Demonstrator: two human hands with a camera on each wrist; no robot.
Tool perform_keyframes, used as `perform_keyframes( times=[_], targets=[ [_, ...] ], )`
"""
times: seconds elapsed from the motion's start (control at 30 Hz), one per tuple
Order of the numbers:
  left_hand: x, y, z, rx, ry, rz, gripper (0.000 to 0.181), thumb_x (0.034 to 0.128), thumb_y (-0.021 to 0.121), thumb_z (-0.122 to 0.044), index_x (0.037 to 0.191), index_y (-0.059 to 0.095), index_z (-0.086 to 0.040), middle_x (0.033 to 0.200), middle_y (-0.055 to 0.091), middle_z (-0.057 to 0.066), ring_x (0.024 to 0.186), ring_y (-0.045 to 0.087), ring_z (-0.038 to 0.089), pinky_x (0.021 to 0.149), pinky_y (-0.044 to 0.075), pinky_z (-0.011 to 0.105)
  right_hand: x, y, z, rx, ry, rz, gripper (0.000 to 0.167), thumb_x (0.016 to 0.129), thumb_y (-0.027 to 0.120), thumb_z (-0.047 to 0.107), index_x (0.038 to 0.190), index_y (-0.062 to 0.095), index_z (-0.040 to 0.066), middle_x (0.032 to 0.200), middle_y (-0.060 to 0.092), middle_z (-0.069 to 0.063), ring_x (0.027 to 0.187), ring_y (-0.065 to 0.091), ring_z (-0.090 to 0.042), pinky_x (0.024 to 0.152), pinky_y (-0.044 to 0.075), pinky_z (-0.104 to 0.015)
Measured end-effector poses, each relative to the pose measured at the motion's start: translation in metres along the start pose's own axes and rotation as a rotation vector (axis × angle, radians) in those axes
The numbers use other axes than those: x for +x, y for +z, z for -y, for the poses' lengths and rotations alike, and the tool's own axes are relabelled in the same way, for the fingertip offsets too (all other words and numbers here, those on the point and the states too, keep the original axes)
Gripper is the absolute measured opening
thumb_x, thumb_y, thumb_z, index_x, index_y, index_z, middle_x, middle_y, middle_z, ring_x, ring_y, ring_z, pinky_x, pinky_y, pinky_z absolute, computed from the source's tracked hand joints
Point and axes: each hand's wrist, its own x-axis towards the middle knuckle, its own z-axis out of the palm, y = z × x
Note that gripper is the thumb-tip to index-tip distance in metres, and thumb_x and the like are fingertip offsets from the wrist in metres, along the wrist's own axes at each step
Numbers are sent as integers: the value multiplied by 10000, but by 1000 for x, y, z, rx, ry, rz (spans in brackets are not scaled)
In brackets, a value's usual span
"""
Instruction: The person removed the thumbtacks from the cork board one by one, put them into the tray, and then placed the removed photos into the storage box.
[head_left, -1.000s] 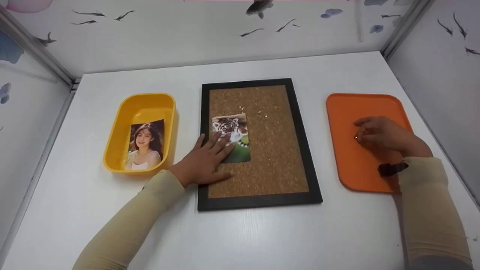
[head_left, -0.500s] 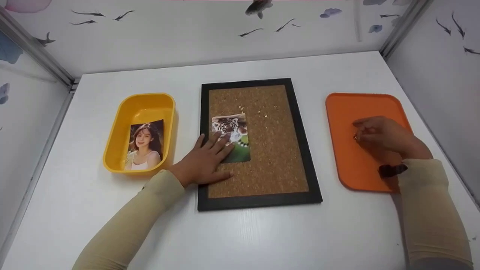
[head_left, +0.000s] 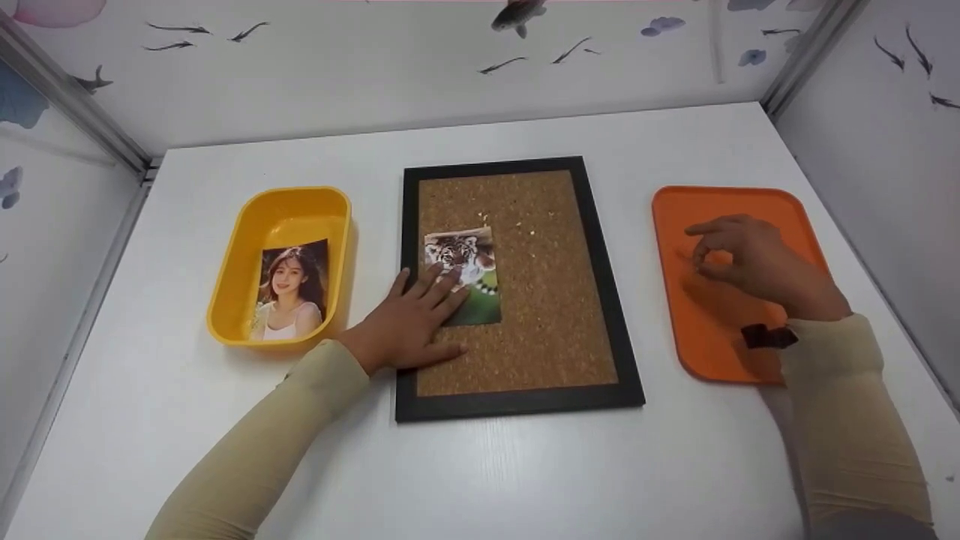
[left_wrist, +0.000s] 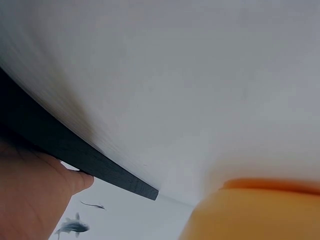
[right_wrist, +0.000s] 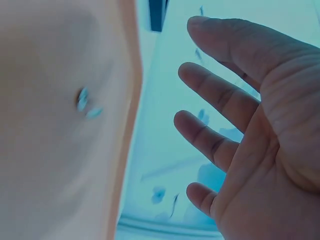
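My left hand [head_left: 409, 321] lies flat with fingers spread across the lower left of the tiger photo [head_left: 480, 307] and the frame of the corkboard [head_left: 555, 300]. In the left wrist view, part of the hand [left_wrist: 35, 192] shows beside the board's dark edge [left_wrist: 110, 167]. Over the orange tray [head_left: 679, 214], my right hand [head_left: 761, 262] pinches with thumb and index finger, apparently on a thumbtack hidden by the fingertips. The other fingers of the right hand [right_wrist: 260, 130] are loosely extended. Small shiny thumbtacks [right_wrist: 82, 99] rest on the tray in the right wrist view.
A yellow bin [head_left: 341, 247] stands left of the corkboard, holding a portrait photo [head_left: 291, 292]. White table [head_left: 517, 480] surrounds the board, bin and tray. Patterned white panels [head_left: 337, 82] close off the back and both sides.
My right hand has risen slightly and shifted left, thumb and index finger still together; the shiny tack seen at the fingertips earlier is out of sight in the head view. The left hand stays put.
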Motion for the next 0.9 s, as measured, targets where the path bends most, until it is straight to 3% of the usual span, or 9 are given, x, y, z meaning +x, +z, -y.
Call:
perform_keyframes(
  times=[0.17,0.37,0.6,0.9],
  targets=[
    [-1,-1,0,0,7,-12,893,925,223,-786,1611,34,-247,1663,-27,35,1507,-104,284,1156,-55,604,7,5,13,-47,-102,-38,217,762,820,-29,786,713,159,1294,631,-136,1194,510,-372,941,366,-616],
    [-3,-3,-1,-17,22,-33,874,946,257,-756,1611,63,-224,1662,-11,54,1508,-80,295,1155,-27,616,16,10,29,-47,-84,-1,190,793,823,33,811,702,178,1340,607,-110,1234,452,-364,915,279,-661],
    [-2,-4,-1,-21,16,-29,880,939,245,-767,1612,60,-232,1664,-9,46,1510,-88,291,1155,-46,610,31,13,48,-38,-75,34,149,820,819,89,854,706,181,1341,603,-100,1267,418,-345,933,266,-636],
    [-2,-3,-1,-26,10,-14,882,934,244,-772,1612,46,-243,1664,-24,37,1508,-99,287,1156,-52,605,49,22,60,1,-150,56,113,842,788,69,872,689,116,1262,637,-133,1194,483,-341,948,406,-516]
  ],
)
